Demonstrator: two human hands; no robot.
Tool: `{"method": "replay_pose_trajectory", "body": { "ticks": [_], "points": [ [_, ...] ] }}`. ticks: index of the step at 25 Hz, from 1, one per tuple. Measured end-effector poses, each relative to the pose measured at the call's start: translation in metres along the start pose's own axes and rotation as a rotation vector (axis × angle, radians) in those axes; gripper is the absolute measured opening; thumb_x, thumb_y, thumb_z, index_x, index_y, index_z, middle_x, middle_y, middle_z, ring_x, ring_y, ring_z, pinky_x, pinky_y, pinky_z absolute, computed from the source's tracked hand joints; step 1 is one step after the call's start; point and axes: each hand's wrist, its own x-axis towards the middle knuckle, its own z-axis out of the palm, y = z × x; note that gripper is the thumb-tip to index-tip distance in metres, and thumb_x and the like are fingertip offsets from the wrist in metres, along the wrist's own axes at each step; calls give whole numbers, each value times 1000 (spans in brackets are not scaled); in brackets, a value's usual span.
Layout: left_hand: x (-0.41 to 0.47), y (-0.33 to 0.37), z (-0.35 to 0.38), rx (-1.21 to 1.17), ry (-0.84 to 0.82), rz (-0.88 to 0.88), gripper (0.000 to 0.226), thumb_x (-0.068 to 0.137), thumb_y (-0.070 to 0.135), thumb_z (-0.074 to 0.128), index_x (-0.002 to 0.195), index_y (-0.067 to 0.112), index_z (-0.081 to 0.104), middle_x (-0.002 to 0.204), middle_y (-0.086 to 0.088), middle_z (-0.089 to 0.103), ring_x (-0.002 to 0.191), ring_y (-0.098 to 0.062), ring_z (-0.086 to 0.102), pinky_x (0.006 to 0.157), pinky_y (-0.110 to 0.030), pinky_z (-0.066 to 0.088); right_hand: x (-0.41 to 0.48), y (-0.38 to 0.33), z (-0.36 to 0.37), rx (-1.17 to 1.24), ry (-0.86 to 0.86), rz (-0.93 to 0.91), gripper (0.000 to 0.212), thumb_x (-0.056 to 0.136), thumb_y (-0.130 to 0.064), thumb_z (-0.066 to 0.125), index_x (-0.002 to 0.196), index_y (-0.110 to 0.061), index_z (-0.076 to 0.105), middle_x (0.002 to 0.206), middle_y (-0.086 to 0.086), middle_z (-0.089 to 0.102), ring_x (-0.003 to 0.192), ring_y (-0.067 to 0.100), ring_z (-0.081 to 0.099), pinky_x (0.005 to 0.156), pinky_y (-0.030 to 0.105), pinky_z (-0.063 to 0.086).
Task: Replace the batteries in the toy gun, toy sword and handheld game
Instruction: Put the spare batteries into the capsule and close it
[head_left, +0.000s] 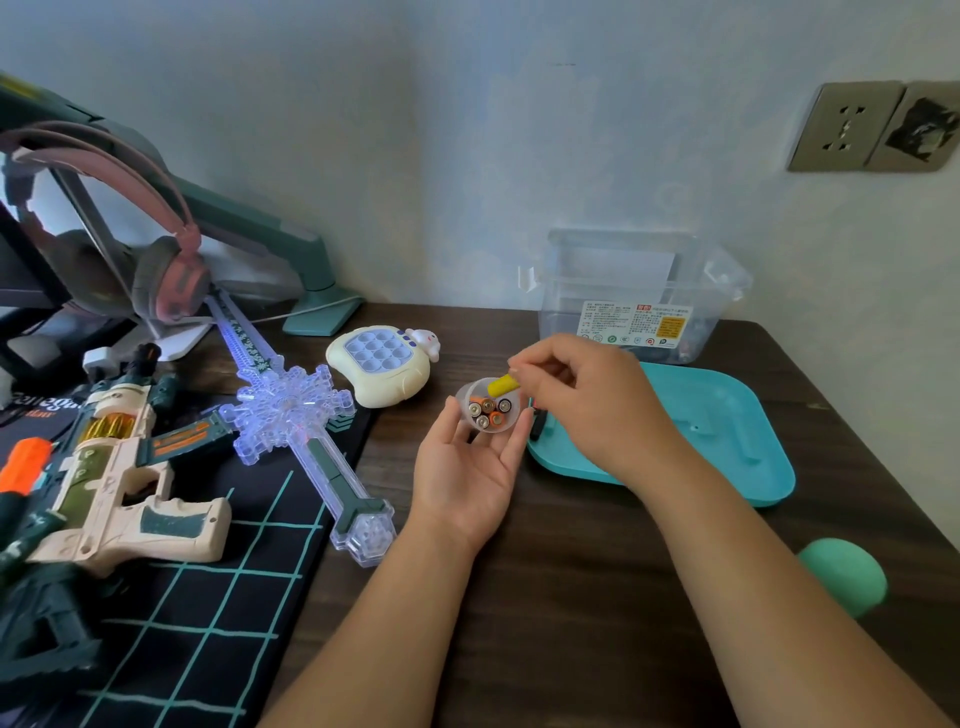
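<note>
holding clear cup (465, 404) of batts (488, 408) in left grip (467, 467) mid-surface (571, 571), pinching yellow batt (504, 386) over it w/ right grip (587, 405), w/ toy gun (114, 499), toy sword (291, 405) & handheld game (384, 371) twd left edge.

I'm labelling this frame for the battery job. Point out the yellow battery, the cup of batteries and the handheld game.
yellow battery (503, 386): head view, middle of its yellow casing.
cup of batteries (461, 401): head view, left side of its rim.
handheld game (387, 385): head view, cream body below the button grid.
</note>
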Motion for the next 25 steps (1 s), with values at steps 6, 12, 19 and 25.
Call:
{"method": "replay_pose_trajectory", "body": {
  "ticks": [6,12,19,25],
  "points": [
    [-3,-1,2,71,-18,1,37,99,28,52,119,-3,56,112,-28,69,106,-33,69,86,-39,58,-3,18,37,-133,127,31,20,82,-31,69,80,-21,52,73,-8,50,67,6,47,59,22,40],
    [-2,0,3,10,-1,-22,44,99,30,55,132,1,50,117,-30,67,102,-40,70,87,-45,56,11,61,-30,-486,-6,629,35,91,-42,55,109,-12,58,97,5,66,80,19,61,64,32,45],
    [-4,-1,4,-12,0,-33,44,99,29,54,134,3,50,114,-30,68,100,-40,71,85,-43,58,14,70,-19,-601,-56,601,25,92,-24,54,113,-13,63,105,10,64,86,25,58,71,33,46],
    [-4,-1,5,-14,-9,-33,44,100,28,53,134,1,49,115,-31,67,101,-40,71,84,-43,59,57,57,10,-491,-53,364,22,88,-17,60,108,-7,64,109,12,64,94,27,58,72,35,43]
  ]
}}
